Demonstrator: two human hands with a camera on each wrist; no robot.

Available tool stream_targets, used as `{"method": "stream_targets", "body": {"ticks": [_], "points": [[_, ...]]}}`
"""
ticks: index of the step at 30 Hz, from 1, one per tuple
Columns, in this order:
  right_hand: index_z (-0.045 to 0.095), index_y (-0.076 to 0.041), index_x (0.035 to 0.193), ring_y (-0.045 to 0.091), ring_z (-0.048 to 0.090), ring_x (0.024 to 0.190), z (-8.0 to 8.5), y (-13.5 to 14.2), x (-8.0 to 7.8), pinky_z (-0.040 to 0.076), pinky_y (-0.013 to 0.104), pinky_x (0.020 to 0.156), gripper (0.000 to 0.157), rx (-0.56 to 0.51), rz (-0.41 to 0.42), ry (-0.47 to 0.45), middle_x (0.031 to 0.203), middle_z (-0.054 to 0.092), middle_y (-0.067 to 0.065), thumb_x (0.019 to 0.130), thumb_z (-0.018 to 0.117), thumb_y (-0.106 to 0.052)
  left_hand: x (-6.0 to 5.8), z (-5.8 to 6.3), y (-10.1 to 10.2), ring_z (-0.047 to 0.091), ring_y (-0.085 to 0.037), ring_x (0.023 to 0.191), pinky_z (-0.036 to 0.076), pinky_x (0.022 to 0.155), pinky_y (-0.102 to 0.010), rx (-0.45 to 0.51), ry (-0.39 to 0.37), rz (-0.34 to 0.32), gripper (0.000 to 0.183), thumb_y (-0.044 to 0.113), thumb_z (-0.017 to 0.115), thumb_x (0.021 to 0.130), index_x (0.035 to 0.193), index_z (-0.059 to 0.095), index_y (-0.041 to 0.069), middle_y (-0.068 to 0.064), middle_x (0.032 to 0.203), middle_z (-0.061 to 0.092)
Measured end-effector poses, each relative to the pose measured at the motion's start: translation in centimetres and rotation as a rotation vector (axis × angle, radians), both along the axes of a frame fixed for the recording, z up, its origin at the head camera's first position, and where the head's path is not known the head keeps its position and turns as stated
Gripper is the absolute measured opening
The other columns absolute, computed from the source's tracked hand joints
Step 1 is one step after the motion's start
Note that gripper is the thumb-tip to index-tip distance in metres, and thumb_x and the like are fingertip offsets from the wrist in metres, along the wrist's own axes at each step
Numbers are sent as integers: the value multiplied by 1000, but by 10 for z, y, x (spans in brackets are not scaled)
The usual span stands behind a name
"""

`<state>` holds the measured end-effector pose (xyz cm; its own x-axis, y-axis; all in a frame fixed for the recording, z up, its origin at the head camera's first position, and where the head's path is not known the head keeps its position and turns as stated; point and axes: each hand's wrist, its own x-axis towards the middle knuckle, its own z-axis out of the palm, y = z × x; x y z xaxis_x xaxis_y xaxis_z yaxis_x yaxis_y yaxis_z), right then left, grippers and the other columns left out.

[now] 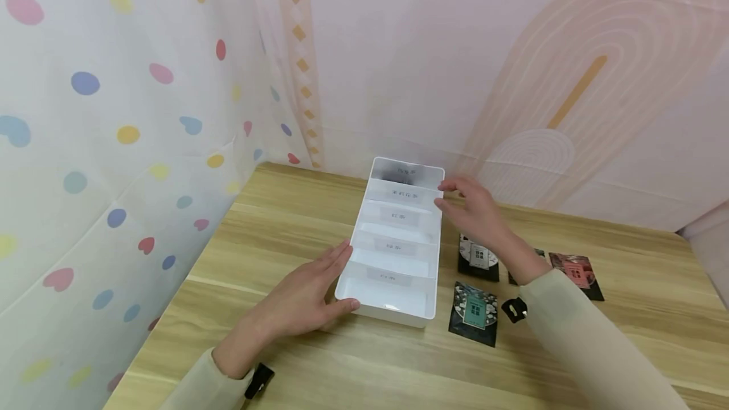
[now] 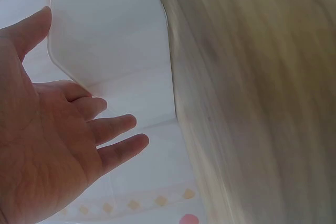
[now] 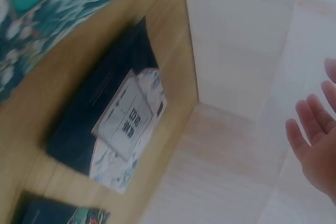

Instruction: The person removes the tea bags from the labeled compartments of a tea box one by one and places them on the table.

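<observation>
A white divided box (image 1: 424, 318) stands on the wooden table, its compartments in a row with printed labels on the dividers. Something dark (image 1: 395, 176) shows in the farthest compartment; its kind is unclear. My left hand (image 1: 307, 293) touches the box's near left corner with thumb and fingers extended. My right hand (image 1: 473, 207) is at the far right edge, fingers slightly bent and holding nothing; whether the fingertips touch the rim I cannot tell. Below that hand lies a black sachet with a white label (image 3: 126, 116). Nearer lies a sachet with a teal label (image 1: 474, 314).
A sachet with a red label (image 1: 576, 276) lies farther right. Another dark sachet (image 1: 512, 278) is mostly hidden by the right wrist. Behind the table (image 1: 398, 372) hangs a pink patterned cloth (image 1: 398, 49); a dotted cloth (image 1: 142, 207) hangs at the left.
</observation>
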<state>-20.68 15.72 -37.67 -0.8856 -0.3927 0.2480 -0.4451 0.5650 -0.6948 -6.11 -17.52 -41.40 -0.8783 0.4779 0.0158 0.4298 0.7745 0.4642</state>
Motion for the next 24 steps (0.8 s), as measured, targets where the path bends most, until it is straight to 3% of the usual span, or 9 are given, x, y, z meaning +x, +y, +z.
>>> {"method": "stream_targets", "body": {"ticks": [8, 15, 20, 24], "points": [[55, 6, 146, 39, 36, 150, 0, -19, -13, 29, 57, 122, 50, 85, 20, -43, 154, 51, 22, 104, 68, -19, 1, 1, -1, 30, -33, 155, 37, 119, -54, 6, 3, -6, 94, 60, 61, 100, 165, 25, 2, -10, 173, 22], [55, 7, 146, 40, 44, 145, -12, -39, -31, 36, 53, 119, 45, 114, 62, -22, 153, 51, 24, 106, 62, -12, 2, 2, -4, 31, -33, 155, 37, 119, -54, 5, 9, 4, 94, 57, 64, 100, 165, 25, 1, -12, 173, 23], [52, 10, 147, 42, 41, 147, -18, -49, -38, 33, 53, 121, 44, 124, 60, -49, 153, 49, 28, 108, 58, -10, 2, 2, -3, 29, -33, 156, 36, 120, -55, 2, 2, -4, 94, 59, 62, 101, 165, 25, 1, -12, 173, 23], [51, 12, 146, 43, 43, 146, -20, -54, -42, 34, 53, 121, 43, 205, 60, -47, 152, 50, 29, 109, 54, -8, 3, 1, -2, 28, -32, 156, 35, 120, -55, 4, -6, -6, 95, 61, 61, 101, 165, 24, 2, -11, 173, 22]]}}
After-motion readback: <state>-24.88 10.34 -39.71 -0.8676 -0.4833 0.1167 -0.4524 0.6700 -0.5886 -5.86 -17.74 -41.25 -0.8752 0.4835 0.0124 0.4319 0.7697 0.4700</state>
